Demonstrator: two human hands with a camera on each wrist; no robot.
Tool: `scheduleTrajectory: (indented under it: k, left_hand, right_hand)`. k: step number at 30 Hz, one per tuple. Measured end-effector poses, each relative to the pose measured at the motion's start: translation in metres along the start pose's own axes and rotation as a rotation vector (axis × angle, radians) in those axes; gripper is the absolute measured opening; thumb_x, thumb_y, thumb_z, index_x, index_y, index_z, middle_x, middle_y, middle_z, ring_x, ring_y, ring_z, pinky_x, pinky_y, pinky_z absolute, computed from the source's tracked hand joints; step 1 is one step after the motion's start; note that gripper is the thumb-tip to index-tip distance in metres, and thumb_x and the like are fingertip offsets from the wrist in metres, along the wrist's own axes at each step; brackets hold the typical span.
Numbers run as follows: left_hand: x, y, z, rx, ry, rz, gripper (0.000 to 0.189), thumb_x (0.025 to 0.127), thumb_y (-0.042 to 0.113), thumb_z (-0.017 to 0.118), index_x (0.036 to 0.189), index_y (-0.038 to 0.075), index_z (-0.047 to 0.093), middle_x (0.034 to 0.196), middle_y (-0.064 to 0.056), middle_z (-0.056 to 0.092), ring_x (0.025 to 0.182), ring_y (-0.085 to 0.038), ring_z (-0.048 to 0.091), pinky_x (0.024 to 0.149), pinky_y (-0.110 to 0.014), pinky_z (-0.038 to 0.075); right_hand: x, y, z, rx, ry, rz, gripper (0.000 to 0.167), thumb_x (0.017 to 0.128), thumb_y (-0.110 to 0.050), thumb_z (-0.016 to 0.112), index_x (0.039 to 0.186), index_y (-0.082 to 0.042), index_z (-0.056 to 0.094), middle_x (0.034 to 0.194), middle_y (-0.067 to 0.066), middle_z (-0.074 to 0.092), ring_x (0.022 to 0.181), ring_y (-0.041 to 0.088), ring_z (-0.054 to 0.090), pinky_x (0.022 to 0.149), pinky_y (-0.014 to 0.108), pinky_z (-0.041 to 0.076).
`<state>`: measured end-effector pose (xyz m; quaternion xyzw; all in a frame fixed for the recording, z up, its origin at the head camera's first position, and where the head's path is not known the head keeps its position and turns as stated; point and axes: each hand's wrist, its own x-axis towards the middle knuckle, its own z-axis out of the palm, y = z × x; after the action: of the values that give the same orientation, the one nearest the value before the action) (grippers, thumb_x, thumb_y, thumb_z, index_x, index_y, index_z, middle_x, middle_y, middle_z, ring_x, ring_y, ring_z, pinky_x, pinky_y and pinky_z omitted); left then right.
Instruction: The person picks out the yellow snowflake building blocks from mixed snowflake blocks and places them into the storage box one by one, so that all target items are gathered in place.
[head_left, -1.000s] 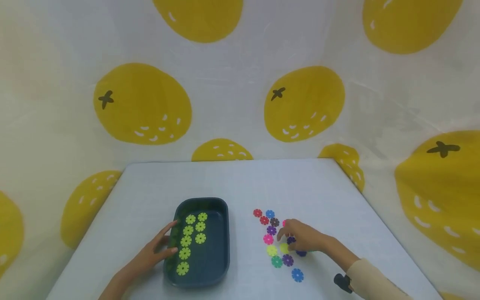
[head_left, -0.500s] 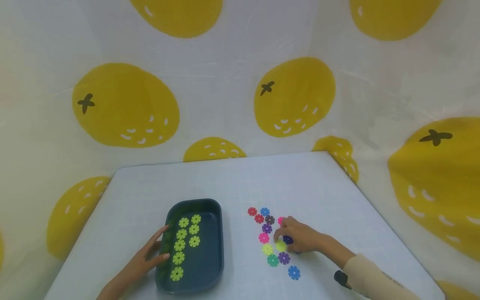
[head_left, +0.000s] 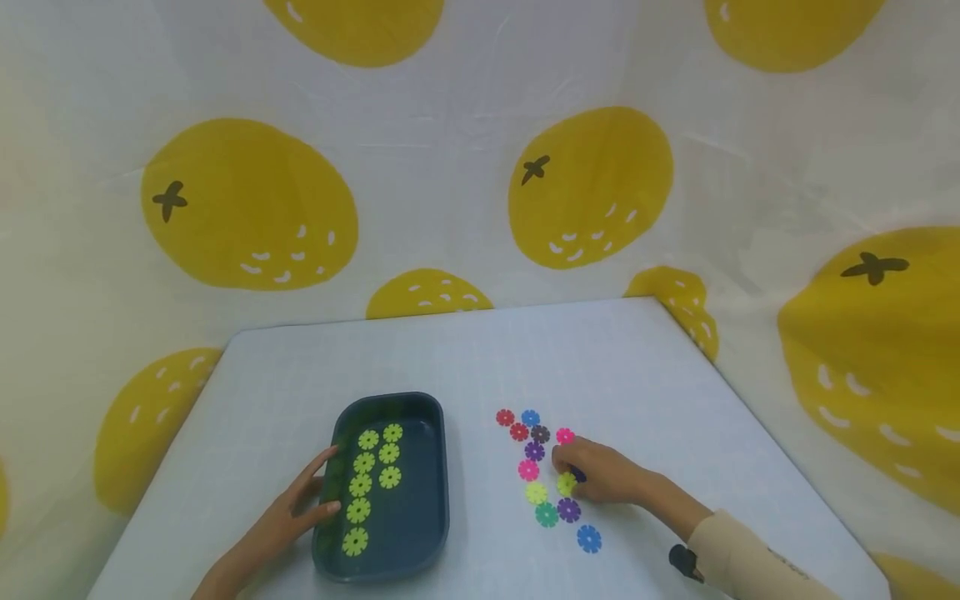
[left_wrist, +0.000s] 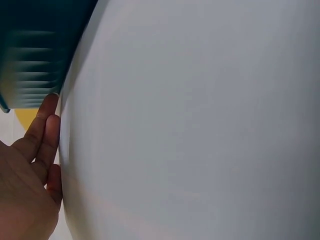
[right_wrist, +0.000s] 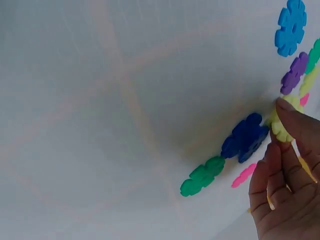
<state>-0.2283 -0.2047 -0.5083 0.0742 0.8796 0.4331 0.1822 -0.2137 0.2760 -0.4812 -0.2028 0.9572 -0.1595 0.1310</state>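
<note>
A dark teal tray [head_left: 412,517] stands on the left of the table, holding two columns of yellow-green snowflake discs [head_left: 360,485]. Along its left side lies my left hand [head_left: 288,510], fingers extended, with the fingertips touching the tray's outer wall [left_wrist: 35,65] in the left wrist view. My right hand [head_left: 606,473] pinches a yellow snowflake disc [right_wrist: 286,125] between thumb and fingers, tilted up among the loose discs. Beside it in the right wrist view lie a dark blue disc [right_wrist: 245,137] and a green disc [right_wrist: 202,176].
Several loose discs spread right of the tray: red [head_left: 505,417], pink [head_left: 528,470], another yellow [head_left: 536,493], green [head_left: 547,514], purple [head_left: 568,510] and blue [head_left: 589,538]. A cloth with a yellow fruit print [head_left: 592,187] hangs behind the white table [head_left: 465,358].
My right hand's fingers have closed on the yellow disc and tipped it up from the table. The left hand stays at the tray. The head view has shifted slightly.
</note>
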Motion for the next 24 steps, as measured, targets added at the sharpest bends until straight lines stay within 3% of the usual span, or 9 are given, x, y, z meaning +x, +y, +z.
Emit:
scheduleTrajectory:
  k: [5, 9, 13, 17, 21, 24]
  left_hand:
    - [0.001, -0.001, -0.001, -0.003, -0.005, 0.009, 0.086, 0.094, 0.040, 0.066, 0.159, 0.032, 0.011, 0.164, -0.022, 0.014, 0.144, -0.054, 0.023, 0.105, -0.081, 0.019]
    - [0.001, -0.003, -0.001, -0.004, -0.009, -0.004, 0.086, 0.093, 0.041, 0.067, 0.159, 0.033, 0.011, 0.164, -0.022, 0.015, 0.144, -0.054, 0.023, 0.104, -0.080, 0.024]
    - [0.002, -0.004, -0.001, -0.009, -0.004, 0.008, 0.085, 0.093, 0.040, 0.067, 0.159, 0.031, 0.013, 0.165, -0.019, 0.014, 0.144, -0.054, 0.023, 0.104, -0.081, 0.021]
    - [0.002, -0.004, -0.001, -0.012, -0.001, 0.028, 0.085, 0.094, 0.039, 0.067, 0.159, 0.030, 0.013, 0.166, -0.017, 0.012, 0.144, -0.054, 0.023, 0.105, -0.082, 0.016]
    - [0.002, -0.003, -0.001, -0.005, -0.006, -0.002, 0.086, 0.093, 0.040, 0.067, 0.159, 0.032, 0.012, 0.166, -0.018, 0.013, 0.145, -0.054, 0.022, 0.104, -0.082, 0.018]
    - [0.002, -0.003, -0.001, -0.003, -0.008, -0.022, 0.086, 0.093, 0.041, 0.067, 0.159, 0.034, 0.012, 0.165, -0.020, 0.014, 0.145, -0.054, 0.021, 0.104, -0.081, 0.021]
  right_hand:
    - [-0.006, -0.005, 0.004, 0.032, 0.027, 0.029, 0.025, 0.085, -0.013, 0.078, 0.104, -0.020, 0.064, 0.088, -0.013, 0.063, 0.085, 0.006, 0.060, 0.081, 0.030, 0.058]
    - [-0.012, -0.005, 0.008, 0.040, 0.064, 0.028, 0.016, 0.087, -0.013, 0.074, 0.102, -0.018, 0.071, 0.091, -0.011, 0.068, 0.088, 0.010, 0.064, 0.083, 0.035, 0.059]
    - [-0.015, -0.001, 0.014, 0.109, 0.127, 0.054, 0.014, 0.089, -0.013, 0.071, 0.102, -0.018, 0.074, 0.095, -0.012, 0.071, 0.091, 0.011, 0.066, 0.084, 0.035, 0.059]
    - [-0.018, -0.003, 0.018, 0.326, 0.240, 0.156, 0.011, 0.088, -0.012, 0.072, 0.099, -0.017, 0.074, 0.098, -0.006, 0.072, 0.091, 0.015, 0.067, 0.081, 0.035, 0.060]
    - [-0.020, -0.009, 0.022, 0.637, 0.312, 0.374, 0.015, 0.086, -0.015, 0.075, 0.099, -0.009, 0.074, 0.094, 0.003, 0.074, 0.083, 0.020, 0.070, 0.074, 0.033, 0.061]
    - [-0.021, -0.013, 0.023, 0.840, 0.323, 0.550, 0.024, 0.087, -0.015, 0.074, 0.106, -0.001, 0.072, 0.089, 0.007, 0.076, 0.075, 0.021, 0.073, 0.070, 0.029, 0.061]
